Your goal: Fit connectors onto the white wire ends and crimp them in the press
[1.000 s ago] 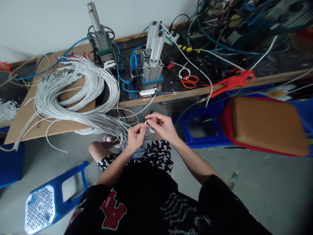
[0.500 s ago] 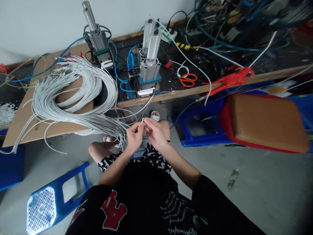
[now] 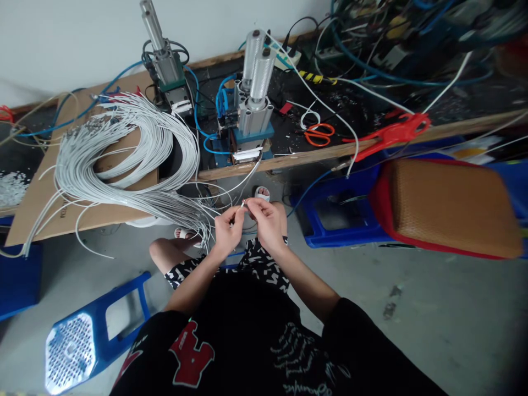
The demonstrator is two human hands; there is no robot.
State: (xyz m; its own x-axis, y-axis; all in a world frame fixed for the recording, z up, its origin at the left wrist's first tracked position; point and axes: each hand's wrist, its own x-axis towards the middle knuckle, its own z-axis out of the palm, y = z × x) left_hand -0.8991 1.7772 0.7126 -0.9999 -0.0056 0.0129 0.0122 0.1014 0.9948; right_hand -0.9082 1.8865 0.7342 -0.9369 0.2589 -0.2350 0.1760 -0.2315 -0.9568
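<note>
My left hand [image 3: 228,230] is closed in a pinch around the end of a white cable [image 3: 242,204], whose tip pokes up between my fingers. Close against it, my right hand [image 3: 266,221] pinches at that same tip, where small reddish strands seem to show. Both hands are above my lap, just in front of the bench edge. To the left lies a big looped bundle of white cables [image 3: 165,206], its loose ends hanging near my left hand. What lies inside my fingertips is mostly hidden.
Pneumatic presses with silver cylinders [image 3: 256,104] stand on the bench [image 3: 284,160]. Right of them lie orange-handled scissors [image 3: 319,135] and a red air gun [image 3: 391,132]. Cardboard [image 3: 25,214] lies under the bundle. A brown-cushioned seat [image 3: 454,209] is at right, a blue stool [image 3: 99,319] at lower left.
My right hand has shifted slightly at the cable tip, its fingers now more curled. A little more of the tip shows. The left hand barely moves; the bundle stays put.
</note>
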